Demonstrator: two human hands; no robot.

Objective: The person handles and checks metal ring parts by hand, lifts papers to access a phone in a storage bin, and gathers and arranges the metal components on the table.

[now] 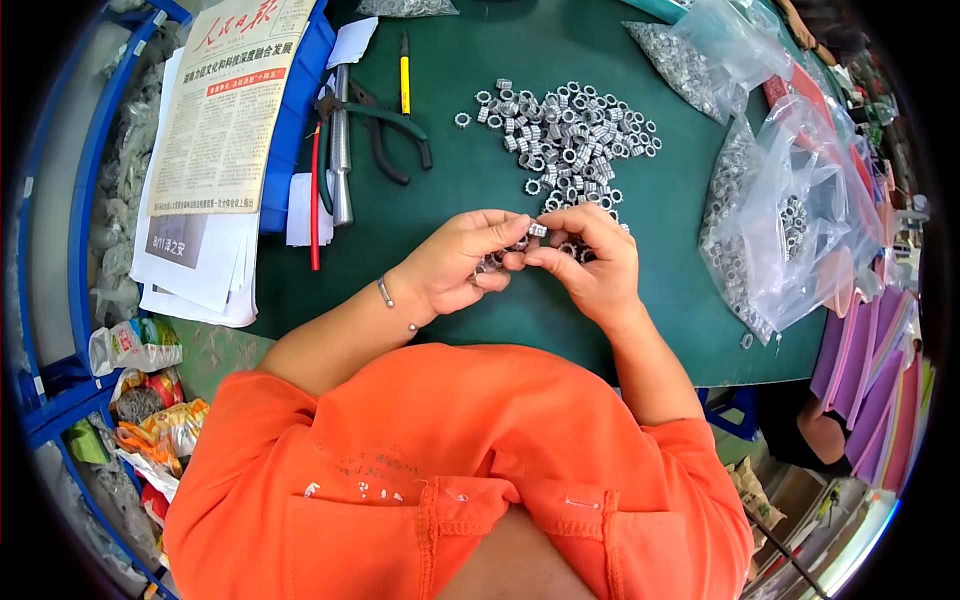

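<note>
Between the fingertips of both hands is a small silver notched metal ring (537, 230). My left hand (450, 262) is closed, its thumb and forefinger at the ring, and several more rings sit in its curled fingers. My right hand (602, 262) pinches toward the same ring with thumb and forefinger. A few rings show on the table behind the right fingers. Just beyond my hands, a loose pile of similar metal rings (575, 135) spreads over the green table (460, 320).
Pliers (378, 128), a metal rod (341, 150), a red stick (315, 205) and a yellow-handled tool (405, 82) lie left. A newspaper (225, 120) rests on a blue bin (295, 120). Plastic bags of rings (735, 200) stand right. Another person's arm (797, 25) shows at the upper right.
</note>
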